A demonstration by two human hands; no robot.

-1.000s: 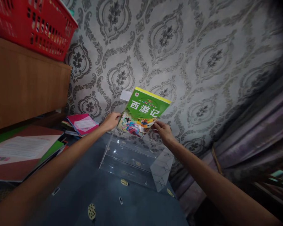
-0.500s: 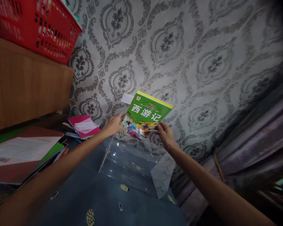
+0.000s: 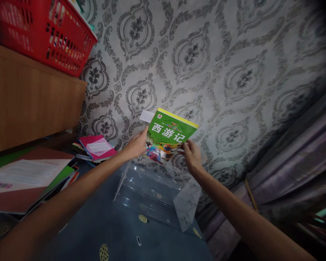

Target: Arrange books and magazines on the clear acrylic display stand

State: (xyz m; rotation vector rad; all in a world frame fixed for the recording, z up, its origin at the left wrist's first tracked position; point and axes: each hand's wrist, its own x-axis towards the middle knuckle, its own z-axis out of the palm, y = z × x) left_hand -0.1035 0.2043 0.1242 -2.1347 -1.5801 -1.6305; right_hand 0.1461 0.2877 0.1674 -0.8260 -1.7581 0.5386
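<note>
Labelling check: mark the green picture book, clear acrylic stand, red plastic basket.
green picture book (image 3: 170, 133), head view, on the front cover.
clear acrylic stand (image 3: 152, 188), head view, on a middle step.
red plastic basket (image 3: 57, 40), head view, on the slotted side.

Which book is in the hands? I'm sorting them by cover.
The green book, gripped by left hand and right hand; the pink book lies on a stack.

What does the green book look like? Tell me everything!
The green book is thin and glossy, with a yellow strip along its top edge, white Chinese characters and colourful cartoon figures below. It stands tilted over a clear plastic rack, front cover showing. The left hand and right hand hold its sides.
</note>
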